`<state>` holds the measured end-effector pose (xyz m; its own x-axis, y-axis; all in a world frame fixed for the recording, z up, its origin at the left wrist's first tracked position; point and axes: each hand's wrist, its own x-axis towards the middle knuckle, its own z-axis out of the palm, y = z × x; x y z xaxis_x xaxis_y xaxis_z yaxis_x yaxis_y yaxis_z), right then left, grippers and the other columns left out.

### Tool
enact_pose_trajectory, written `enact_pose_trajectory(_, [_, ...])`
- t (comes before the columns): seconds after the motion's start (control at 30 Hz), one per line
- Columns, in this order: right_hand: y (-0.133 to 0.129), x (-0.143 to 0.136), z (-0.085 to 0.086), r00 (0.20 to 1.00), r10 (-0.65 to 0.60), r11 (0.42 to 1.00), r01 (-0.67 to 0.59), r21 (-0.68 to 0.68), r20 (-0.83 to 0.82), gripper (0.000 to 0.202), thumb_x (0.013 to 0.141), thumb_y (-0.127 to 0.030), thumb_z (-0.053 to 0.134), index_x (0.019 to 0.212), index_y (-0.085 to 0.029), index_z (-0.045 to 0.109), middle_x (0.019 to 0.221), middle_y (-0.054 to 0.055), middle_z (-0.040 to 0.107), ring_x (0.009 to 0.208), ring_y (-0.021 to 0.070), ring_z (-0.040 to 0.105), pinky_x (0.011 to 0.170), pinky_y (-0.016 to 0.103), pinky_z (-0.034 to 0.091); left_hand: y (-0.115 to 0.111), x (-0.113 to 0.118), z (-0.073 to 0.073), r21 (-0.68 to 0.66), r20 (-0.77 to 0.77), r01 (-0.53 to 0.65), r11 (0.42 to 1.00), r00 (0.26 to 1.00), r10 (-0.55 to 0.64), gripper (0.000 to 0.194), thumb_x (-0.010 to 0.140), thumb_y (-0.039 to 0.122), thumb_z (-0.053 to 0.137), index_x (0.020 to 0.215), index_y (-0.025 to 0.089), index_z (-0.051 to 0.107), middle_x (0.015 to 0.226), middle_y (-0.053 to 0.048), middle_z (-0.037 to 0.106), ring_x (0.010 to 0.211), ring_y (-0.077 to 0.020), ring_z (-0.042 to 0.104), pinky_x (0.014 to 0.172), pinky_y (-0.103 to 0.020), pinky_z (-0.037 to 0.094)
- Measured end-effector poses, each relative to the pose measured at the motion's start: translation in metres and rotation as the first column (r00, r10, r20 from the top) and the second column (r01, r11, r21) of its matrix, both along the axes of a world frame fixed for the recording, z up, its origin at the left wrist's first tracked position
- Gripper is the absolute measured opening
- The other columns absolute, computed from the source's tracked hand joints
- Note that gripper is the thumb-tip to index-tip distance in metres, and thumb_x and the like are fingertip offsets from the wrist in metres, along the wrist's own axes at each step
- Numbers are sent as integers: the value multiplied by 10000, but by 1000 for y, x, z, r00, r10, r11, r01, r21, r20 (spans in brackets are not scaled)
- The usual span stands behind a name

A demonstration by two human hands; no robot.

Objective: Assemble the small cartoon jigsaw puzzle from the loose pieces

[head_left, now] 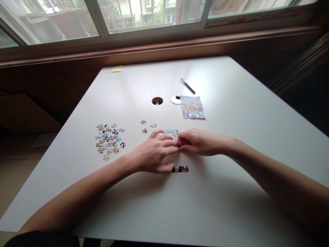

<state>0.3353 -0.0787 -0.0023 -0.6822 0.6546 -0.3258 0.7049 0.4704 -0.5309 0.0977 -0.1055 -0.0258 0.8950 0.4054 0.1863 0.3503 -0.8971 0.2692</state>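
Note:
A partly joined jigsaw puzzle (169,131) lies on the table, its light blue top edge showing past my fingers. My left hand (160,151) rests over it with fingers spread, hiding much of the middle. At the puzzle's right side, my right hand (189,141) is closed in a pinch on a puzzle piece, of which only a small dark bit shows. Below, a joined dark strip of puzzle pieces (183,168) lies by my left thumb, which touches or covers its left end.
Loose puzzle pieces (109,139) form a heap at the left, and a few stray puzzle pieces (145,130) lie nearer the puzzle. Behind are a picture sheet (193,107), a pen (187,85), a round cover (175,100), a table hole (157,101) and a yellow note (116,69).

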Motion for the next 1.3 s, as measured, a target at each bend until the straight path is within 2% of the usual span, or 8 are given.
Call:
enact_pose_trajectory(0.4, [-4,-4,4,1000,-17,999,16,41,24,85,848,-227,540,768,-200,536,789,58,671,685,179,565,623,280,383,-4,4,2,74,-7,-18,997,1000,18,450,884,389,604,1291,199,632,1312,-92,664,1306,-290,535,1196,-497,227])
enact_pose_trajectory(0.8, [-2,0,2,1000,-2,1000,2,4,-3,101,876,-275,530,803,-206,542,799,39,662,694,174,568,631,276,396,-2,1,1,-14,-6,-11,1000,1000,11,477,899,423,588,1327,212,597,1350,-92,652,1294,-281,548,1194,-500,199])
enact_pose_trajectory(1.07, [-4,-3,4,1000,-5,1000,4,29,21,98,873,-245,515,784,-204,513,813,54,661,698,178,567,632,278,388,-5,3,2,56,-19,-18,998,1000,19,472,912,417,571,1315,176,608,1325,-110,658,1289,-290,542,1197,-498,200])
enact_pose_trajectory(1.3, [-2,0,3,1000,2,1000,-2,2,8,105,877,-276,529,801,-204,534,805,50,662,692,176,563,626,272,388,-4,3,3,53,-33,-16,998,999,18,486,912,439,575,1323,183,606,1346,-105,649,1293,-287,539,1200,-493,198])
